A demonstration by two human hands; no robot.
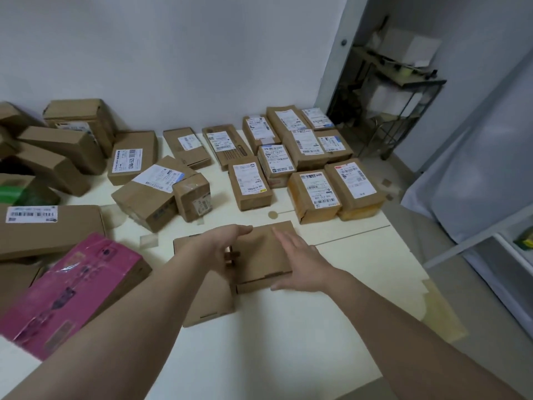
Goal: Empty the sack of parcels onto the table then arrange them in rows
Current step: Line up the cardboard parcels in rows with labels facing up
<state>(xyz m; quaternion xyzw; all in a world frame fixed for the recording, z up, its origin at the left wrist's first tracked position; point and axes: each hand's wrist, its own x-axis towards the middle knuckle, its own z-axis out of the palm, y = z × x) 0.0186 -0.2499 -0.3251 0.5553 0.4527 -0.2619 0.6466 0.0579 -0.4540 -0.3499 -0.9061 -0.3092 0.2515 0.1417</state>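
A flat brown cardboard parcel (261,252) lies on the cream table (288,342), partly over a second flat brown parcel (202,295). My left hand (225,236) rests on its left edge with straight fingers. My right hand (300,259) lies flat on its right side, thumb at the near edge. Labelled brown parcels stand in rows at the back right, among them one (251,186) in front and two (314,194) (356,186) at the right end. The sack is not in view.
A loose heap of brown parcels (57,151) fills the back left, with a pink box (69,290) and a long labelled parcel (49,226) near my left arm. Two parcels (155,192) (191,194) sit mid-table. A metal rack (383,105) stands beyond the table's right edge.
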